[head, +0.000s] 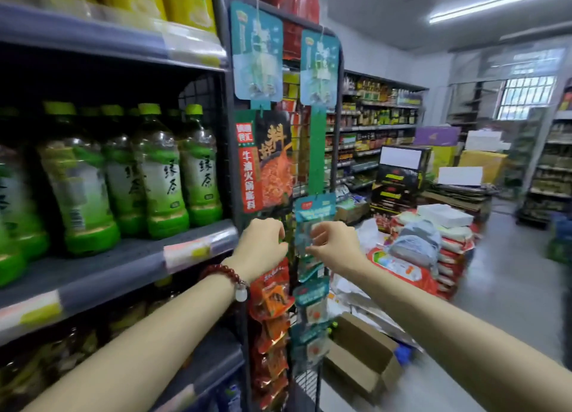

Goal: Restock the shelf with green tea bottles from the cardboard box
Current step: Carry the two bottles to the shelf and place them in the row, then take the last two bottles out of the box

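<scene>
1. head view: both arms are stretched forward to a wire rack (332,108) fixed at the end of the shelving, where snack packets are hung.
2. the left hand (263,247) is curled loosely, fingers bent in against the rack just left of a teal packet (309,226); whether anything is pinched in it cannot be told. a red bead bracelet (227,272) is worn on that wrist.
3. the right hand (335,246) is partly closed, thumb and forefinger brought together on the right edge of the teal packet, the other fingers bent.
4. the two hands are held apart, with the teal packet between them.
5. the green tea bottles (161,170) are stood upright in rows on the grey shelf (123,266) to the left of the hands, slightly above them; the nearest bottle is near the left hand but not touched.
6. the cardboard box (362,359) is seen on the floor below the right forearm, well under the hands, flaps open.
7. "绿茶" is printed on the bottle labels; caps and bases are green.
8. on a red packet (263,164) hung above the hands, "牛油火锅底料" can be read.
9. red foil packets (272,300) are hung beneath the left wrist; their print is too blurred to read.
</scene>
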`<control>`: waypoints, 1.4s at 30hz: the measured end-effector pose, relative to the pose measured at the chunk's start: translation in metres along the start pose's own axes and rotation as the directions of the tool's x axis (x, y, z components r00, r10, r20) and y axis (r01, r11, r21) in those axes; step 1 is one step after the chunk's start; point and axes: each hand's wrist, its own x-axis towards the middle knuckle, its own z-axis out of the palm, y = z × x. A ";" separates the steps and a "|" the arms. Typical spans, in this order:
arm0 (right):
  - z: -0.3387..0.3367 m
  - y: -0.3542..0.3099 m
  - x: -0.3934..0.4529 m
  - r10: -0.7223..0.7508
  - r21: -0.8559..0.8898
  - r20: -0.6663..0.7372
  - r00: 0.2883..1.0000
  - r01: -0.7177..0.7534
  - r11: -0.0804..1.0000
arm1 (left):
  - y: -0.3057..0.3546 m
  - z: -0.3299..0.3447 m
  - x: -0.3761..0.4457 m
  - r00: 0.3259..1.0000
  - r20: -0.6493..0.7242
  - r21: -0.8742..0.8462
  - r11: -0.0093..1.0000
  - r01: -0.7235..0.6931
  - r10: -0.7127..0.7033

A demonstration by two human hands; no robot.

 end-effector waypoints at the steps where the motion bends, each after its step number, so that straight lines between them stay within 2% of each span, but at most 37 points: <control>1: -0.008 0.021 0.003 0.024 -0.012 -0.003 1.000 -0.024 1.000 | 0.012 0.017 0.010 1.000 0.020 -0.024 1.000 -0.013 0.013; 12: -0.075 0.237 0.029 0.250 -0.155 -0.042 0.967 -0.254 0.955 | 0.123 0.214 0.099 0.971 0.218 -0.097 0.992 -0.075 0.094; 22: -0.046 0.380 0.129 0.363 -0.158 0.054 0.930 -0.351 0.923 | 0.131 0.363 0.218 0.947 0.321 -0.116 0.993 0.009 0.029; 29: -0.012 0.444 0.251 0.347 -0.150 0.127 0.929 -0.328 0.933 | 0.113 0.440 0.324 0.927 0.369 -0.123 0.984 0.126 -0.072; 34: 0.017 0.494 0.318 0.316 -0.147 0.232 0.920 -0.288 0.946 | 0.104 0.490 0.374 0.903 0.397 -0.097 0.971 0.219 -0.164; 38: 0.049 0.545 0.379 0.278 -0.165 0.329 0.903 -0.235 0.958 | 0.085 0.543 0.410 0.877 0.368 -0.095 0.926 0.365 -0.308; 42: 0.106 0.609 0.427 0.205 -0.175 0.450 0.869 -0.140 0.975 | 0.049 0.625 0.425 0.823 0.348 -0.087 0.858 0.506 -0.450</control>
